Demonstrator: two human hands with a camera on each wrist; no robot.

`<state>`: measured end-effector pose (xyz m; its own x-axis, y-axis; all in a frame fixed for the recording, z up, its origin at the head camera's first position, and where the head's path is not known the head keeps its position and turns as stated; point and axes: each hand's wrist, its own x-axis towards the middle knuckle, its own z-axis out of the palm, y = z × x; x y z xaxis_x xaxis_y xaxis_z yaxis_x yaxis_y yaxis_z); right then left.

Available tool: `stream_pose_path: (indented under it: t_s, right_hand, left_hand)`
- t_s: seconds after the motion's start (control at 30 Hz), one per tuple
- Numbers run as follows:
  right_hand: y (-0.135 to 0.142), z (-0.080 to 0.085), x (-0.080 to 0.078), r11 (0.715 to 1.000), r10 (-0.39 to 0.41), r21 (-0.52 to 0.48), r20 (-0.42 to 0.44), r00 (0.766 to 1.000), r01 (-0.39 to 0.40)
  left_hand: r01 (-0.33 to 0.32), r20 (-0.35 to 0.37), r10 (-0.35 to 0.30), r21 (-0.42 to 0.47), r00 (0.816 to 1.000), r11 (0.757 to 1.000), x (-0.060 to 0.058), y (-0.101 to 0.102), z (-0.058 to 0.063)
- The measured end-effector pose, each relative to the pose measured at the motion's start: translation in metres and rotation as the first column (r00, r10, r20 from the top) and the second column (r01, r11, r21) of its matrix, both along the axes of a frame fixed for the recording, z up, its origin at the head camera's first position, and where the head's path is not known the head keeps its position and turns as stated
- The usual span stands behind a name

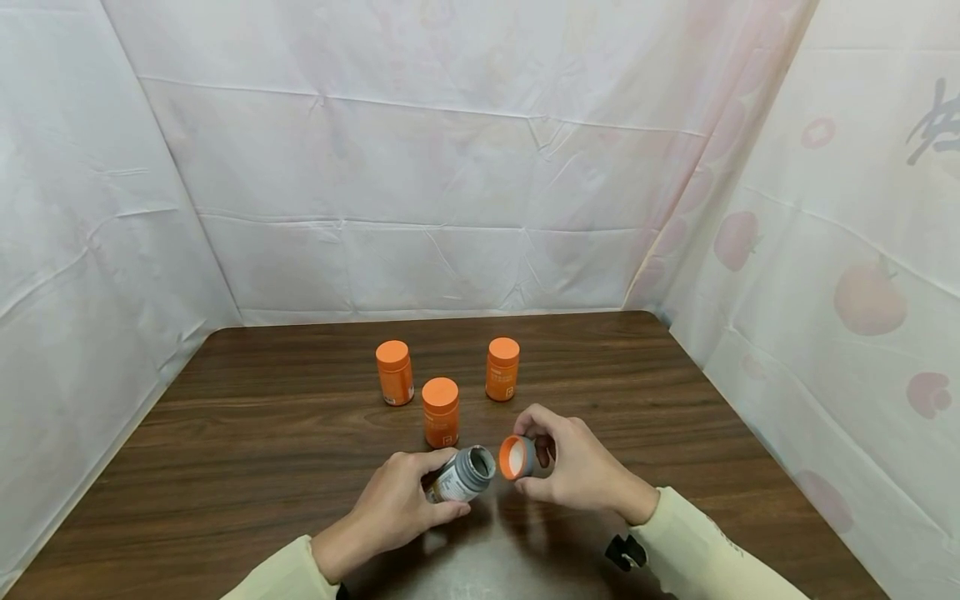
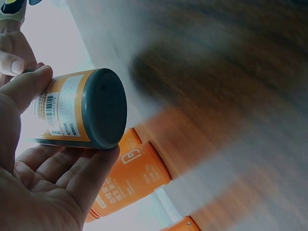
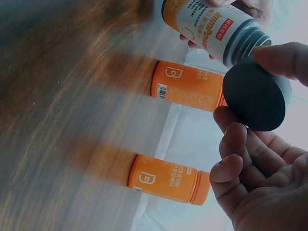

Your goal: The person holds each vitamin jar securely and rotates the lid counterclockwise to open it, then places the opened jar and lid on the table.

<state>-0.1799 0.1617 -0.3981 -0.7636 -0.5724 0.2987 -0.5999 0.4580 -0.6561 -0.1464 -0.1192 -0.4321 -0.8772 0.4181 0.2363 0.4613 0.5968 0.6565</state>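
My left hand [image 1: 401,498] grips a grey bottle [image 1: 452,485] with a white and orange label, tilted so its uncapped threaded mouth faces right. The left wrist view shows the bottle's dark base [image 2: 107,108], with thumb and fingers around its sides. Just right of the mouth, my right hand [image 1: 573,462] pinches a grey screw cap [image 1: 528,457] between thumb and fingers. Its orange-rimmed, white-lined inside faces the bottle. In the head view a small gap separates cap and mouth. The cap's dark outer face [image 3: 257,98] shows in the right wrist view.
Behind the hands stand three capped orange bottles: one nearest the left hand [image 1: 441,414], one at the back left [image 1: 394,375] and one at the back right [image 1: 502,371]. The dark wooden table [image 1: 247,433] is bounded by pale curtains [image 1: 420,167] at the back and sides.
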Motion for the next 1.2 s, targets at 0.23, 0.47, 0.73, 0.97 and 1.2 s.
stream_pose_path:
  t_s: [0.23,0.47,0.73,0.97,1.2]
  right_hand:
    - [0.003,-0.001,-0.002,0.999,-0.028,-0.031,0.032,0.999,0.029]
    - [0.005,-0.001,-0.004,0.994,-0.109,0.005,-0.019,0.994,0.110]
    - [0.008,-0.004,-0.006,0.988,-0.156,-0.001,-0.015,0.988,0.156]
    - [0.013,-0.005,-0.009,0.985,-0.173,0.011,0.008,0.985,0.173]
    - [0.018,-0.008,-0.013,0.979,-0.204,-0.002,-0.015,0.979,0.204]
  left_hand:
    - [-0.016,-0.021,0.017,0.009,1.000,1.000,0.001,-0.003,0.000]
    - [-0.034,-0.004,0.034,0.015,0.999,0.999,0.002,-0.005,0.000]
    - [-0.043,0.012,0.043,0.019,0.999,0.999,0.001,-0.010,0.000]
    - [-0.060,0.003,0.060,0.027,0.998,0.998,0.002,-0.015,0.000]
    - [-0.059,-0.037,0.062,0.081,0.997,0.995,0.001,-0.018,0.000]
